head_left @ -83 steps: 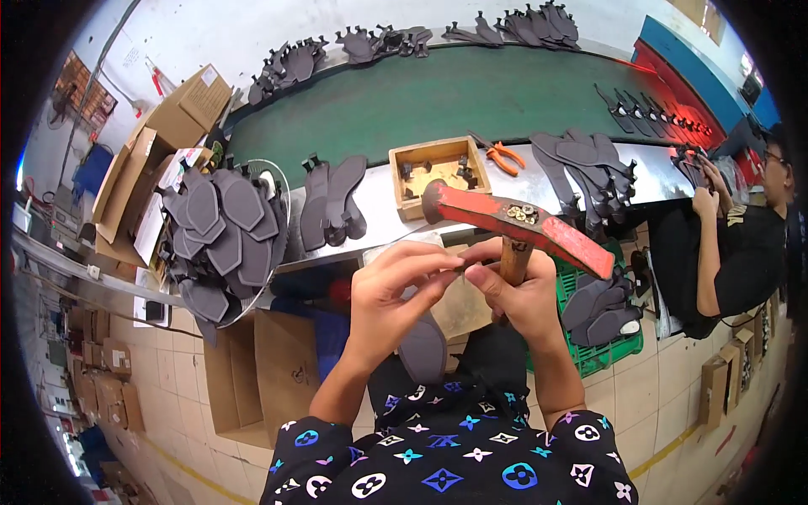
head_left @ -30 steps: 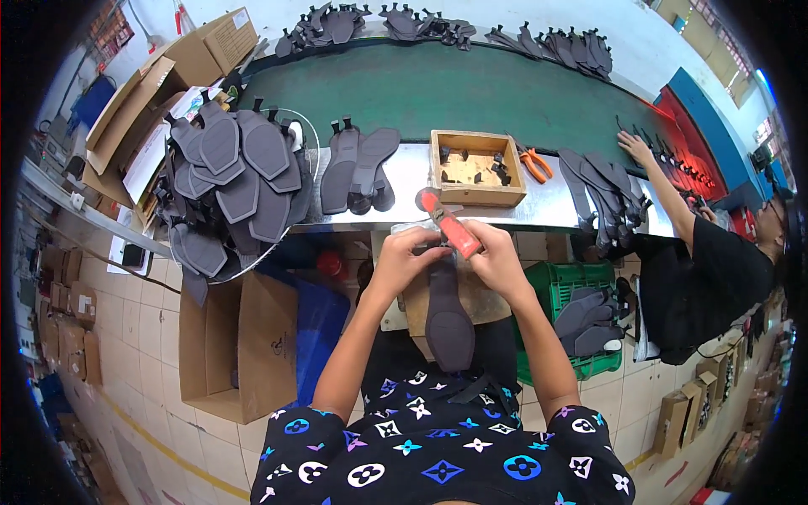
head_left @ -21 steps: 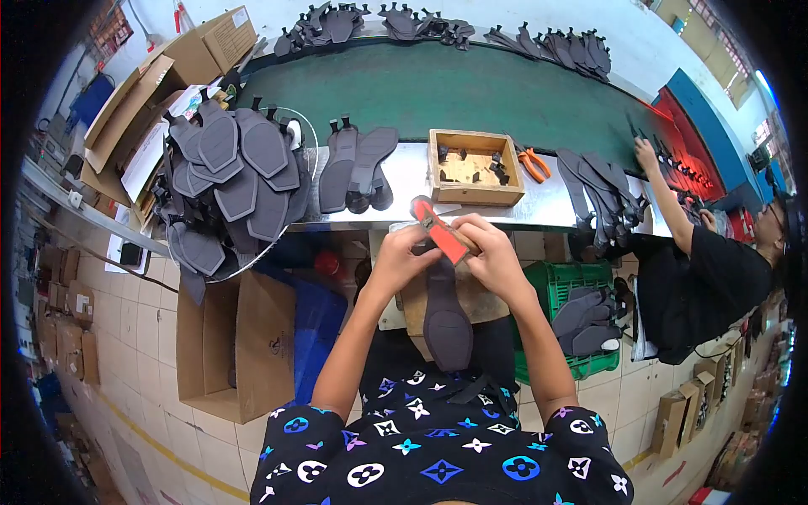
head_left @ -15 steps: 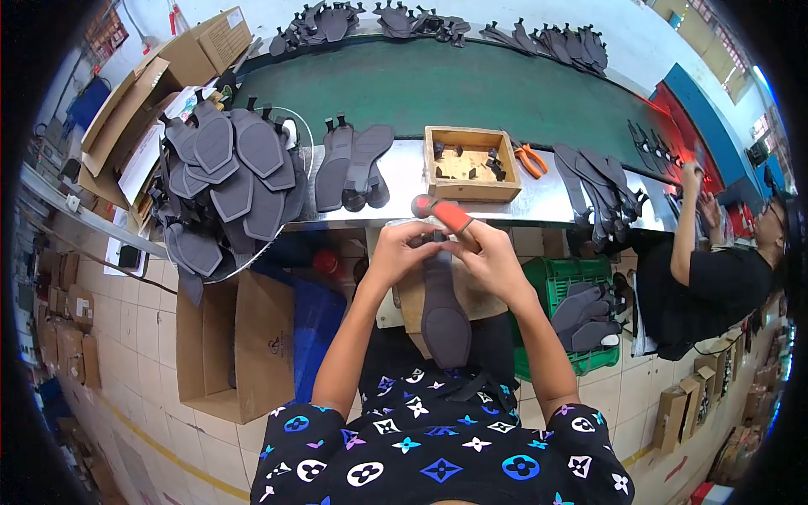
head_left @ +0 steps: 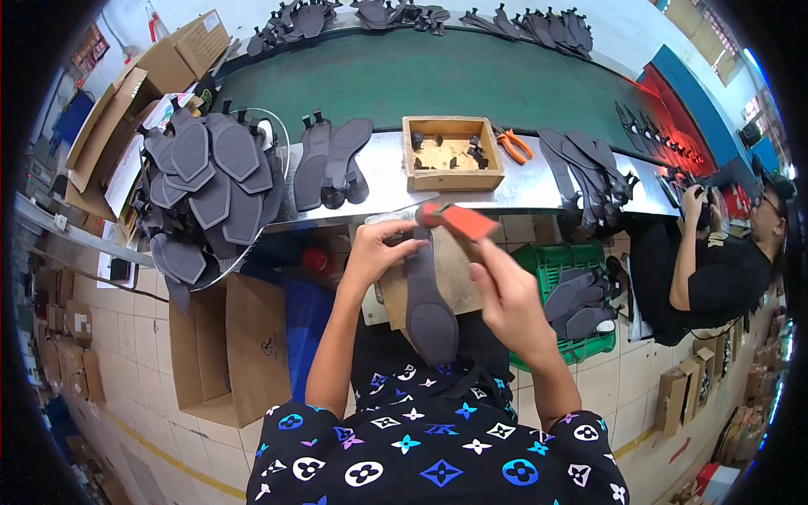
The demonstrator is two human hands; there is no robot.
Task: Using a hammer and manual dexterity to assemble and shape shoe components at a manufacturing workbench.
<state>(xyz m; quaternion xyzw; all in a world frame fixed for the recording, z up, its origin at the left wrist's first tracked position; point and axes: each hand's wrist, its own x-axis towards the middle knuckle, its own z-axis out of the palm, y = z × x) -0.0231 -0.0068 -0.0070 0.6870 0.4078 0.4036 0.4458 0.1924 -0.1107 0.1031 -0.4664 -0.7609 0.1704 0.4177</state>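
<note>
A dark grey shoe sole (head_left: 427, 303) lies lengthwise on a small work block (head_left: 454, 261) in front of me. My left hand (head_left: 379, 250) pinches the sole's far end, by the heel. My right hand (head_left: 509, 299) is shut on a red-headed hammer (head_left: 459, 220), whose head is blurred just above the sole's heel end.
A metal bench (head_left: 522, 187) holds a wooden box of small parts (head_left: 452, 154), orange pliers (head_left: 513, 145), two soles (head_left: 332, 162) and more soles (head_left: 585, 164). A wire rack of soles (head_left: 206, 189) stands left, a green crate (head_left: 564, 286) right. Another person (head_left: 715, 261) sits at the right.
The hammer, held high 2.8 s ago, has come down to the sole's heel end and is now swinging there. My left hand stays on the sole.
</note>
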